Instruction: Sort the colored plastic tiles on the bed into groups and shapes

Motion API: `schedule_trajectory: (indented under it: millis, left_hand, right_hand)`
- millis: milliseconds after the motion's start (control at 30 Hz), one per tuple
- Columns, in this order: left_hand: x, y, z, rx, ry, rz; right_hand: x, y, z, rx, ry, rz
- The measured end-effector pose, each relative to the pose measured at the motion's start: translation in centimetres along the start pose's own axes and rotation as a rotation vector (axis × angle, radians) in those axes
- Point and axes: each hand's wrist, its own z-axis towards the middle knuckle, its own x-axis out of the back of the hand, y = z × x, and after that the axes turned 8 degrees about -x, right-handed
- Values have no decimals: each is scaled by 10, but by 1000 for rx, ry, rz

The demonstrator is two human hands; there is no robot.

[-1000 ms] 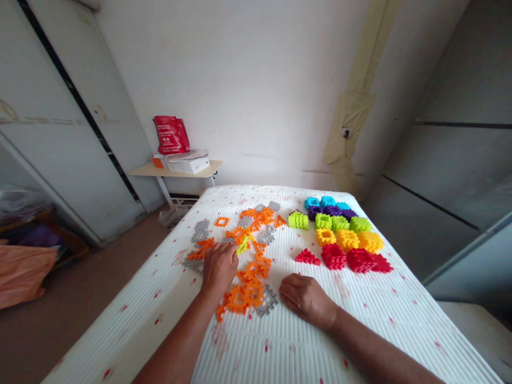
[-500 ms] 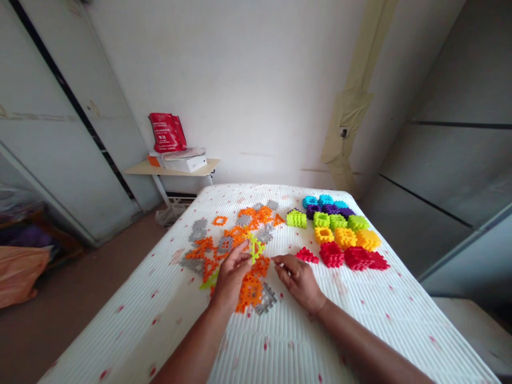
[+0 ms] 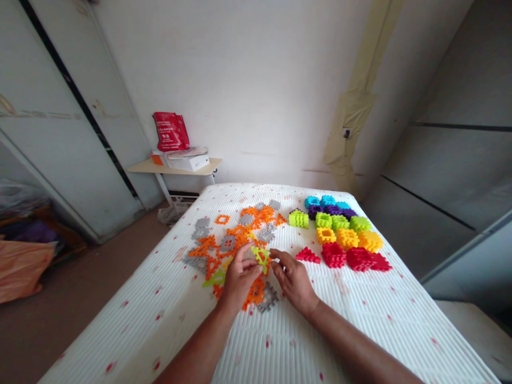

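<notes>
A yellow-green triangular building tile with notched edges and an open middle is held up over the loose tiles. My left hand pinches it at its left side between thumb and fingers. At the tile's right corner, the curled fingertips of my right hand close on it. Beneath the hands lie scattered orange tiles and a grey tile. Another yellow-green tile rests just left of my left hand, partly covered.
On the right of the bed-like surface stand sorted stacks: red, yellow, green, purple and blue. Red triangles lie near my right hand. A side table holds a red bag.
The yellow-green triangle has turned and shifted right and slightly down in my left hand. My right fingertips, apart from it before, now meet its corner.
</notes>
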Motion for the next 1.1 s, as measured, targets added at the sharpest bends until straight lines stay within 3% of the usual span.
schedule_trajectory:
  millis: [433,700,900,1000,1100]
  left_hand:
    - [2,-2,1,-15,139,48]
    - [-4,6,-2,65,160,-44]
    - [1,-4,0,78,143,-69]
    - [3,-2,1,99,105,-68]
    - [9,7,3,96,117,-71]
  right_hand:
    - [8,3,-2,67,4,-126]
    - [8,0,0,219,36,-275]
    - [6,-11,4,201,-7,-379]
    - [9,-11,12,184,-39,-426]
    - [29,0,37,153,-24,-453]
